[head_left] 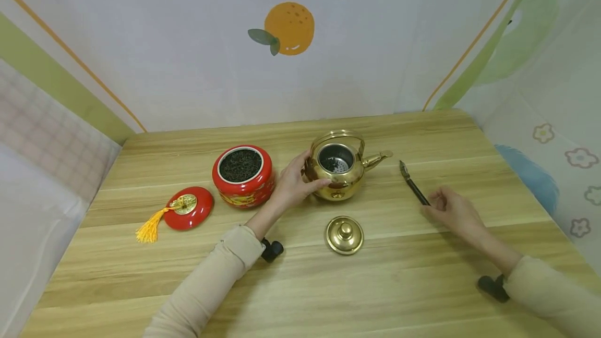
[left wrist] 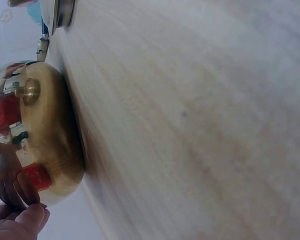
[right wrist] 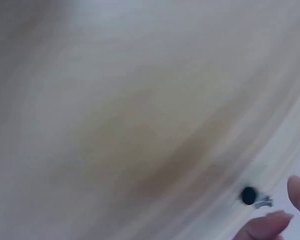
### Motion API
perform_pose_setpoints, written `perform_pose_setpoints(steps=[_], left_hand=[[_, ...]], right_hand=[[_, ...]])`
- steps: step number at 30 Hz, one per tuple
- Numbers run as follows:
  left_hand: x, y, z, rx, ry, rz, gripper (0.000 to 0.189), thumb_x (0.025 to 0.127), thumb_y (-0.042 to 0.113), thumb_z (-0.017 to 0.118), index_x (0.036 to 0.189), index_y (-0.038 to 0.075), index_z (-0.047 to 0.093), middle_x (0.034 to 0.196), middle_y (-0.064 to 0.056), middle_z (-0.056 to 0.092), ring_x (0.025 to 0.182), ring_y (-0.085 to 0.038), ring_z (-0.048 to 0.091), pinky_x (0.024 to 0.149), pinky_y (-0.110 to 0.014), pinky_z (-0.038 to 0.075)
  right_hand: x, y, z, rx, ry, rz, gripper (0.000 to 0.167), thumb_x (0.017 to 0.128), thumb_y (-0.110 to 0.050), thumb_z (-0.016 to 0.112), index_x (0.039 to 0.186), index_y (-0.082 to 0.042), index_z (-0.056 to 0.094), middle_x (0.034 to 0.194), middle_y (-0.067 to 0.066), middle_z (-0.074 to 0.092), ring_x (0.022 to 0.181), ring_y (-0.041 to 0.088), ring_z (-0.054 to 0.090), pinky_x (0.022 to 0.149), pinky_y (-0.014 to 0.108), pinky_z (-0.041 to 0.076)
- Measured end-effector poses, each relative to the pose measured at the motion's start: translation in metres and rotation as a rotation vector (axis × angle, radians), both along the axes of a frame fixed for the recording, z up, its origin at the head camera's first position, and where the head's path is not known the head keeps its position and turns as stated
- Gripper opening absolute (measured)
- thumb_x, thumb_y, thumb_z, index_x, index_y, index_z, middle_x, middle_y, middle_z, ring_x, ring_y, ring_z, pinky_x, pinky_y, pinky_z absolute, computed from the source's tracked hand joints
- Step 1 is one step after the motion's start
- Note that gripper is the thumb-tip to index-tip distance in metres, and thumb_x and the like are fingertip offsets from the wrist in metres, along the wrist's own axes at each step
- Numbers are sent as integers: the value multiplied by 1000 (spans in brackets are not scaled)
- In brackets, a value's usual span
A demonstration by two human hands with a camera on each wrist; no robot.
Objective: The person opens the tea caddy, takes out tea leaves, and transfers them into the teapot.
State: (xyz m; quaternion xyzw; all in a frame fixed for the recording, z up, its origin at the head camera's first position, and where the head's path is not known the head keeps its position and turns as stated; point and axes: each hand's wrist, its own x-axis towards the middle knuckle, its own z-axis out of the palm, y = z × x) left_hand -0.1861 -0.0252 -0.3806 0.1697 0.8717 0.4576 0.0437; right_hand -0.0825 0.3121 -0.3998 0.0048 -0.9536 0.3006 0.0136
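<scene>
A shiny gold teapot [head_left: 340, 184] with a raised handle stands uncovered; dark bits lie in its perforated strainer [head_left: 335, 158]. My left hand [head_left: 298, 181] holds the pot's left side, thumb across the front and fingers round the side. In the left wrist view, its fingertips meet the polished body [left wrist: 50, 135]. A slim tool [head_left: 414, 188] with a black handle and metal head lies right of the spout. My right hand [head_left: 453, 213] is at its handle end; in the right wrist view, thumb and finger [right wrist: 265, 225] stand apart, beside the handle's round end [right wrist: 248, 195].
An open red jar [head_left: 249, 192] full of dark loose tea leaves stands left of the pot. Its red lid [head_left: 199, 207] with a yellow tassel lies farther left. The gold teapot lid [head_left: 345, 236] rests in front of the pot. A printed curtain [head_left: 188, 67] hangs behind the table.
</scene>
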Motion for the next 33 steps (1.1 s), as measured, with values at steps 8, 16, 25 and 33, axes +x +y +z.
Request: perform_pose_setpoints(steps=[8, 16, 25, 33], left_hand=[[0, 0, 0, -1, -8, 1, 86, 76, 34, 78, 145, 8, 34, 147, -11, 39, 136, -27, 35, 112, -44, 29], [0, -1, 0, -10, -5, 1, 87, 76, 35, 78, 145, 7, 34, 148, -11, 38, 136, -27, 35, 112, -44, 30], [0, -1, 0, -4, -17, 4, 87, 76, 35, 78, 146, 7, 33, 148, -11, 38, 135, -27, 36, 111, -43, 31], [1, 0, 1, -13, -15, 12, 86, 76, 35, 78, 145, 9, 34, 147, -10, 39, 136, -26, 36, 111, -43, 31]], right_hand=[[-2, -46, 8, -80, 236, 128, 24, 78, 2, 72, 98, 7, 60, 70, 1, 50, 58, -1, 42, 47, 18, 41], [1, -91, 4, -260, 162, 296, 27, 76, -1, 74, 98, 6, 62, 73, -2, 54, 61, -1, 46, 52, 18, 45], [0, -116, -4, -324, 33, 396, 34, 73, -5, 77, 103, 2, 63, 76, 2, 57, 62, 0, 48, 52, 19, 46], [0, -127, -5, -264, 1, 446, 35, 73, -11, 79, 103, -2, 64, 79, 1, 57, 62, 1, 46, 52, 18, 45]])
